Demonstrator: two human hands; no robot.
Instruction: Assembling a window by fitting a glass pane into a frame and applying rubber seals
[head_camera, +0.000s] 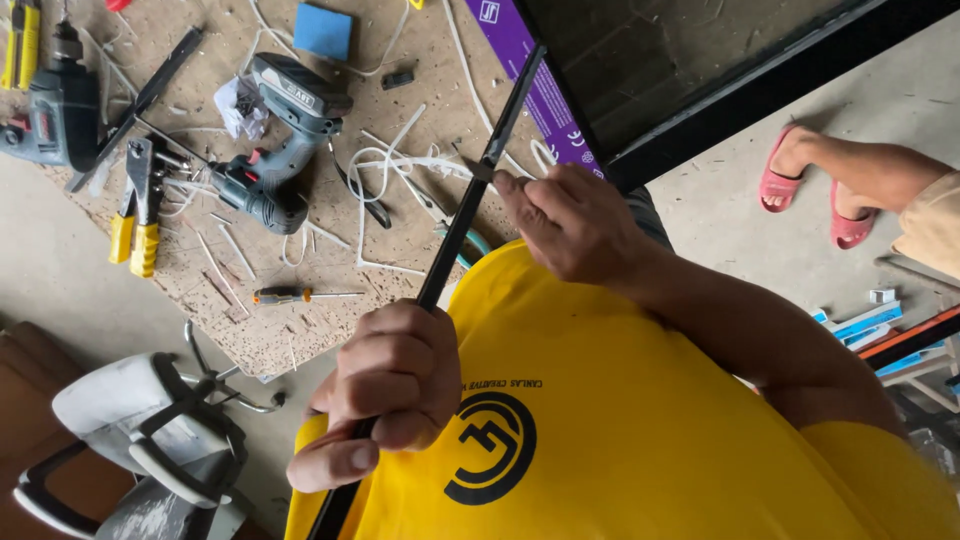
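Note:
A long thin black strip (505, 115) runs diagonally from the upper middle down past my yellow shirt (620, 440). My left hand (395, 385) is closed in a fist around its lower part, thumb pointing down. My right hand (570, 220) pinches the strip higher up, fingertips at a small grey spot on it. The strip's lower end passes out of view below my left hand.
On a speckled board (300, 340) lie a cordless drill (285, 150), a second drill (50, 110), yellow-handled pliers (140, 215), a screwdriver (295, 295), a blue block (322, 30) and white offcuts. A black-framed panel (700, 70) stands at top right. Another person's feet in pink slippers (780, 180) are at right. A chair (150, 430) is bottom left.

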